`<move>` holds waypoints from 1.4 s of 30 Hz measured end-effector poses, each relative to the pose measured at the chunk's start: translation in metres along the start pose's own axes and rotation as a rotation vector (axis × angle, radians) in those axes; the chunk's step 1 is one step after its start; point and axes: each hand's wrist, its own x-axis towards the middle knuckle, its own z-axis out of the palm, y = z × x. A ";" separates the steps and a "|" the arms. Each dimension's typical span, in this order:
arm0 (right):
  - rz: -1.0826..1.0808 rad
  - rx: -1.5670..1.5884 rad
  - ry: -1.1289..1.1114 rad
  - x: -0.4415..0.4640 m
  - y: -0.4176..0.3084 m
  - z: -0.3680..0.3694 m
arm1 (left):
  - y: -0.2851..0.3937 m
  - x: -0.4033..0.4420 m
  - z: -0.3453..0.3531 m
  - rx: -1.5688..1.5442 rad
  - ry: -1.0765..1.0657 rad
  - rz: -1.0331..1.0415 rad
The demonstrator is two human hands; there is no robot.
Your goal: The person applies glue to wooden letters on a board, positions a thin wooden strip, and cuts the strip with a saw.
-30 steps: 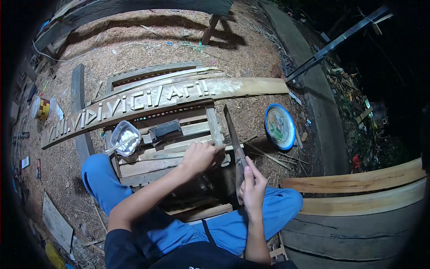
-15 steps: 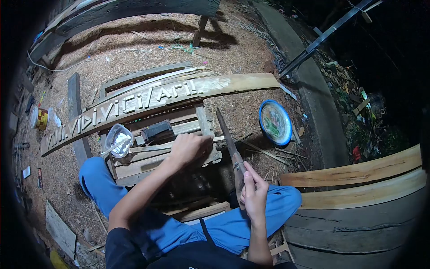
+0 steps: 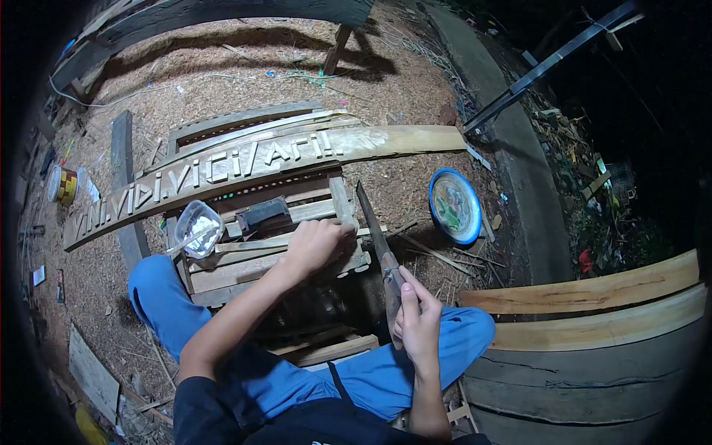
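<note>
My right hand (image 3: 419, 322) is closed around the wooden handle of a long-bladed knife (image 3: 374, 222), its narrow dark blade pointing up and away. My left hand (image 3: 319, 243) is closed over the right part of a low slatted wooden pallet (image 3: 241, 276). A thin wooden strip (image 3: 256, 244) shows on both sides of that hand, its fingertips partly hidden. Left of it are a dark block (image 3: 265, 213) and a clear plastic tub (image 3: 198, 228) with white paste and a stick in it. Beyond lies a long board (image 3: 415, 139) with raised wooden letters (image 3: 215, 172).
A blue-rimmed basin (image 3: 455, 206) stands on the ground to the right. Two long pale planks (image 3: 593, 285) lie at the lower right. A yellow-patterned bucket (image 3: 64, 185) is at the far left, and a dark wooden bench (image 3: 222, 26) crosses the top.
The view has shifted very slightly. Both hands keep nearly the same pose, and the knife stays in the right hand.
</note>
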 end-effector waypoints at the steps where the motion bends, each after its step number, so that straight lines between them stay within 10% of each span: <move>1: -0.078 -0.108 0.014 0.003 0.004 -0.001 | 0.000 -0.001 0.000 -0.002 0.002 -0.005; 15: 0.135 0.197 -0.033 0.060 -0.001 0.011 | 0.011 -0.003 -0.001 0.061 0.025 0.055; 24: -0.249 0.045 0.118 0.044 0.058 0.028 | 0.012 -0.007 0.003 -0.021 0.140 -0.011; 42: 0.076 0.114 -0.054 -0.001 -0.016 -0.007 | 0.008 -0.006 0.003 -0.033 0.051 -0.061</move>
